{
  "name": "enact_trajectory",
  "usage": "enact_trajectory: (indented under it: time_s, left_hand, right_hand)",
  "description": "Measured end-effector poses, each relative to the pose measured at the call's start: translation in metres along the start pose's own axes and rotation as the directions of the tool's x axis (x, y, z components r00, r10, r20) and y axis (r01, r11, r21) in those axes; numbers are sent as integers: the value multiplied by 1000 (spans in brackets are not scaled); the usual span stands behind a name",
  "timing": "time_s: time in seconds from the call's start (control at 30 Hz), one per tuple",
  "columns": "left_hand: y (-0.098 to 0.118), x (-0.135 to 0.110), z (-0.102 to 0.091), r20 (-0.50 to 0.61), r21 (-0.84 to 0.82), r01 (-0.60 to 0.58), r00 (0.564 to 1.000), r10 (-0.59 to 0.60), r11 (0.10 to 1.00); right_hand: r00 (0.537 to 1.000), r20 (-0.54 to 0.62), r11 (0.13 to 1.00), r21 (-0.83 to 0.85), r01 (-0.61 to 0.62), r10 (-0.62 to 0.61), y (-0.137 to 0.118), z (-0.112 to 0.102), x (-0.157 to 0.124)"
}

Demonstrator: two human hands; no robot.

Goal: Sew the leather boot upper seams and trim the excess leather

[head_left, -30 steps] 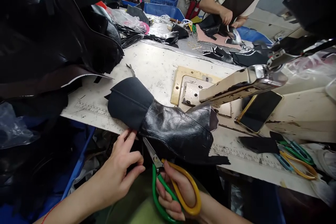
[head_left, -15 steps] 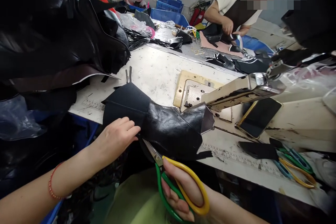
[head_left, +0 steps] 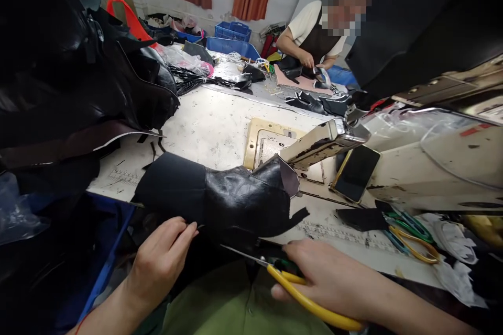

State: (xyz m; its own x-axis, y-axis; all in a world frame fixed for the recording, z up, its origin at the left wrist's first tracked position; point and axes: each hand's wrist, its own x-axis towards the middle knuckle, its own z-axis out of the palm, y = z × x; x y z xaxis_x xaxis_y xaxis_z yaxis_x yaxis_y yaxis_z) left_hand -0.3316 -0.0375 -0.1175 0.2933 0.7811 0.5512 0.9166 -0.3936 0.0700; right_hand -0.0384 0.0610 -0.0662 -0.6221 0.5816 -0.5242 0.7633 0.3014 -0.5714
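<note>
A black boot upper [head_left: 223,201] of leather and matte fabric lies across the near edge of the worn white table [head_left: 212,120]. My left hand [head_left: 161,259] pinches its lower edge, fingers pressed together on the material. My right hand [head_left: 326,277] is closed on the yellow and green handled scissors [head_left: 291,285], held flat, their blades pointing left under the upper's bottom edge. The upper's right end rests by the sewing machine's post arm [head_left: 322,141].
A heap of black leather pieces [head_left: 78,78] fills the left. A phone [head_left: 356,172], a black scrap [head_left: 359,218] and spare scissors [head_left: 411,235] lie at right. A blue crate [head_left: 106,261] stands below left. Another person [head_left: 314,36] works at the far end.
The upper has slid toward me and left. My right hand turned palm down and laid the scissors flat, blades leftward. My left hand dropped to the upper's lower edge.
</note>
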Motion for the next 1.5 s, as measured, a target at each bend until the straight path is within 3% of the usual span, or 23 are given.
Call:
enact_trajectory:
  time_s: [0.13,0.23,0.3,0.4,0.5,0.53,0.57,0.63,0.73,0.87,0.93,0.97,1.03,1.1,1.23,1.37,1.5]
  left_hand:
    - [0,-3,8,-34,48,11,999,-9,999]
    - [-6,6,8,140,-38,36,990,-30,999]
    - [-12,24,1,328,-128,70,944,-25,989]
    - [-16,63,-11,545,-356,126,833,96,926]
    - [-11,97,-4,597,-540,96,744,301,836]
    - [-8,103,4,591,-572,64,723,357,818]
    - [-6,107,13,579,-591,30,712,398,806]
    - [-1,107,35,550,-607,-23,710,440,794]
    - [1,101,61,509,-606,-42,747,428,794]
    - [0,101,75,477,-623,-13,786,392,782]
    - [-2,106,78,458,-656,-19,784,419,754]
    - [-3,108,79,443,-679,-33,778,445,733]
    - [-2,113,82,403,-727,-68,764,504,684]
    - [0,115,83,363,-764,-83,764,534,639]
    - [6,109,77,350,-798,-31,790,504,602]
    - [8,99,71,378,-819,60,805,457,571]
    - [9,97,70,308,-855,29,832,462,519]
  right_hand:
    - [998,-22,998,-27,50,-51,-5,-18,-16]
    - [988,-112,994,18,105,-102,-21,-27,-18]
    - [964,-205,983,37,179,-168,-32,-33,-12]
    - [873,-420,962,-1,272,-247,-51,-43,16]
    - [705,-660,964,-139,225,-260,-69,-58,67]
    - [677,-683,962,-180,207,-274,-73,-63,87]
    - [695,-662,959,-219,180,-281,-75,-67,106]
    - [781,-571,959,-258,122,-253,-70,-74,137]
    - [820,-512,950,-288,117,-256,-41,-75,147]
    - [788,-469,891,-401,214,-400,7,-67,87]
    - [713,-315,719,-585,374,-627,26,-62,46]
    - [700,-220,636,-652,412,-679,34,-58,27]
    - [730,-106,543,-741,395,-675,48,-47,-3]
    - [791,-124,560,-771,303,-600,59,-34,-22]
    - [864,-282,716,-687,121,-417,74,-22,-31]
    - [905,-216,721,-680,130,-367,79,-30,-28]
    - [913,-138,685,-705,182,-384,75,-39,-20]
